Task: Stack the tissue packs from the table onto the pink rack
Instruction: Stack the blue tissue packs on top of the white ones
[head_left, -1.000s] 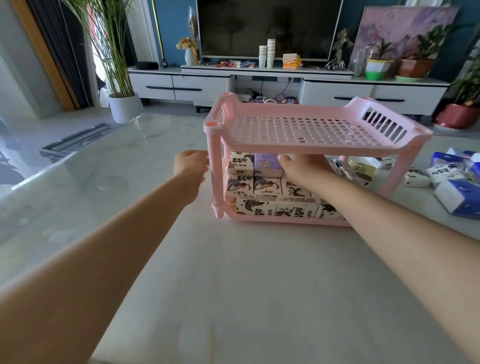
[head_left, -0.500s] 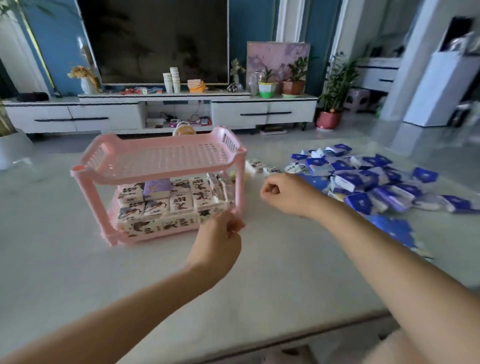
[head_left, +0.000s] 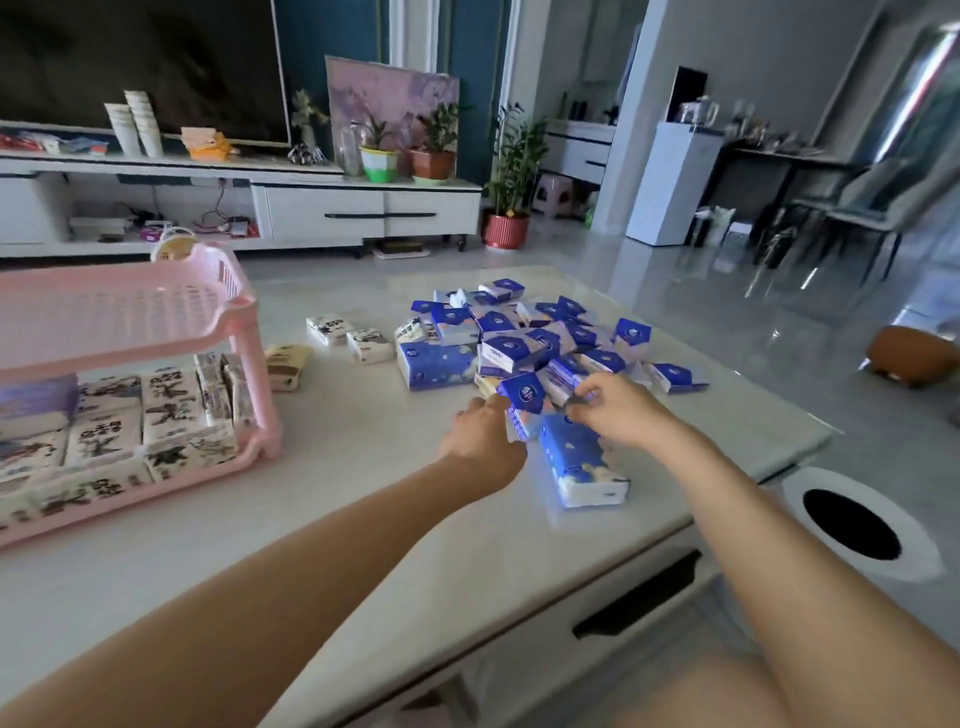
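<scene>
The rack (head_left: 156, 332) stands at the table's (head_left: 363, 519) left, with stacked packs (head_left: 104, 436) on its lower shelf. A heap (head_left: 535, 343) lies to its right, loose packs (head_left: 353, 338) between them. The left hand (head_left: 483, 436) and right hand (head_left: 618, 410) are at the heap's near edge.

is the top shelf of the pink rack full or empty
Empty: the top shelf shows only its bare pink grid, while the lower shelf is packed with tissue packs.
</scene>
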